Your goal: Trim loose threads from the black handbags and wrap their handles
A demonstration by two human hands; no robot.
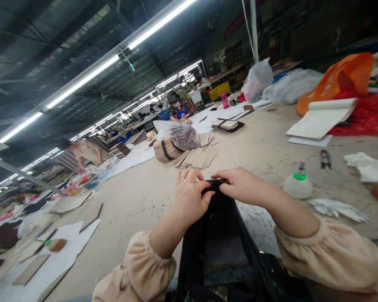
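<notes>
A black piece, perhaps part of a bag [195, 247], runs from the table's near edge up to my hands; its exact kind I cannot make out. My left hand [190, 195] is closed on its far end, thumb and fingers pinching the dark edge. From the right, my right hand [241, 184] pinches the same edge a little farther along. The two hands are close together but apart. Some of the fingertips on both hands are hidden by the black material.
Beige card pieces [197, 157] lie beyond my hands beside a clear plastic bag [179, 134]. To the right are a glue bottle [298, 184], small snips [325, 159], a white glove [338, 209] and a notepad [323, 117]. Another bottle [55, 245] lies left. Two people work farther back.
</notes>
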